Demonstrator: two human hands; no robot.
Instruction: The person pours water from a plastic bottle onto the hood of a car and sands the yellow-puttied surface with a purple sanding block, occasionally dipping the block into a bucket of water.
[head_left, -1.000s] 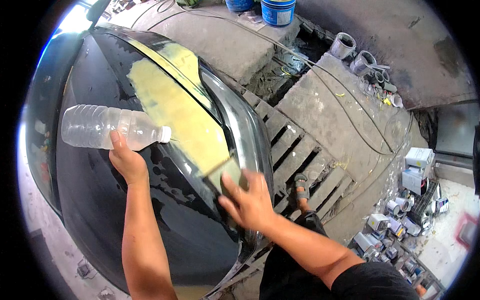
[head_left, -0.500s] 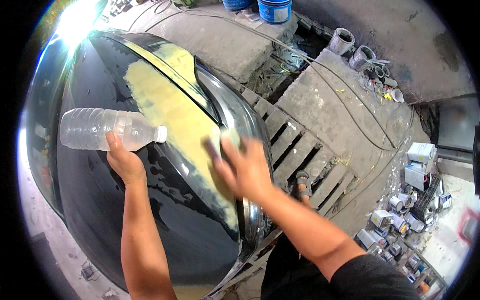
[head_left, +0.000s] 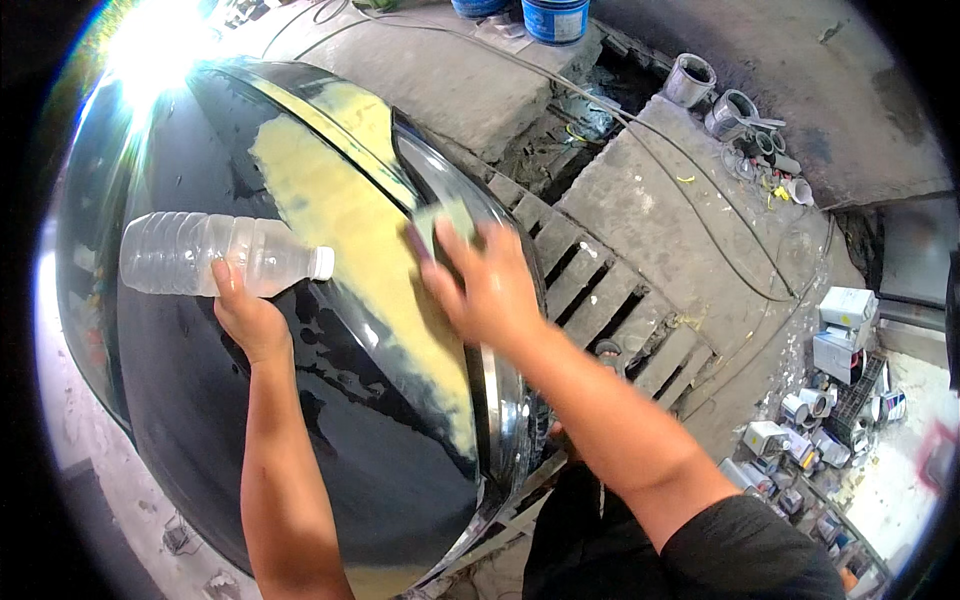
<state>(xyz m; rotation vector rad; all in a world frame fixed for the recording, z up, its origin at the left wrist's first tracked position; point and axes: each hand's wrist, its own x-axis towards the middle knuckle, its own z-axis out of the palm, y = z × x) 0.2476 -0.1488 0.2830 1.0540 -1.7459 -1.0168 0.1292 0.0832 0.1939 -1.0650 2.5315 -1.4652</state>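
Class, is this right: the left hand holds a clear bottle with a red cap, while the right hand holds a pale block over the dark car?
No: the head view shows a white cap, not red. The left hand holds the clear bottle, while the right hand holds the pale block over the dark car.

Shows stained concrete floor (head_left: pixel 665 190) beside slatted grating (head_left: pixel 622 318); ends at grey wall (head_left: pixel 810 120); glares with white light (head_left: pixel 150 50) upper left.

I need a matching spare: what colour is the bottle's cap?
White; the cap shows best in the head view.
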